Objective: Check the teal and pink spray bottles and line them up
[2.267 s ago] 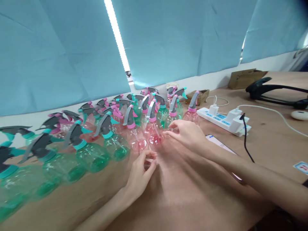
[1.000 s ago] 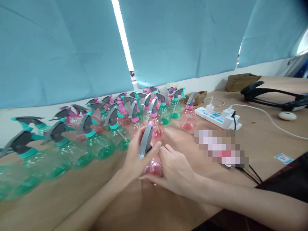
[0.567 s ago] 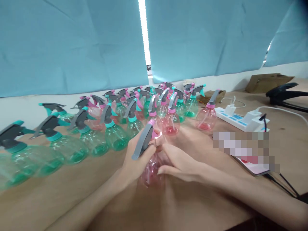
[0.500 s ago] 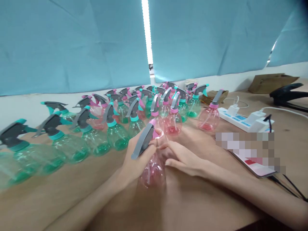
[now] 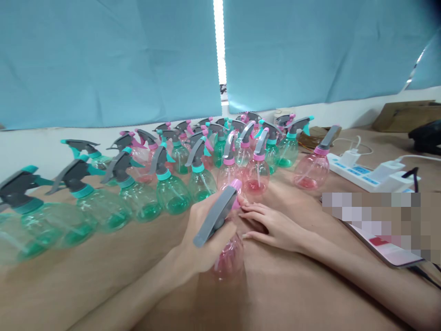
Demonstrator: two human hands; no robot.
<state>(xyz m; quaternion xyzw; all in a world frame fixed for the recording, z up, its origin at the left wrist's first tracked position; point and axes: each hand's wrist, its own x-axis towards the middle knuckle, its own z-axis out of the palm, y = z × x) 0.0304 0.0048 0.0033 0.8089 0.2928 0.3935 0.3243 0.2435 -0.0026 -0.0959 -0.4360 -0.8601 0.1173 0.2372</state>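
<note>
My left hand (image 5: pixel 201 239) is wrapped round the neck of a pink spray bottle (image 5: pixel 229 255) with a grey trigger head (image 5: pixel 215 216), holding it upright on the wooden table (image 5: pixel 103 276). My right hand (image 5: pixel 274 225) lies beside the bottle with its fingers stretched toward the pink collar; it holds nothing. Behind both hands stand several green spray bottles (image 5: pixel 168 188) and pink spray bottles (image 5: pixel 257 172) with grey heads.
A white power strip (image 5: pixel 370 177) with plugs and cables lies at the right. A phone with a blurred screen (image 5: pixel 382 236) lies nearer on the right. Blue curtains (image 5: pixel 103 59) hang behind the table, and a cardboard box (image 5: pixel 406 115) sits far right.
My right hand reached to the row, then both hands brought a pink bottle forward. Now the right hand has come off the bottle and the left hand keeps hold. The view has shifted left.
</note>
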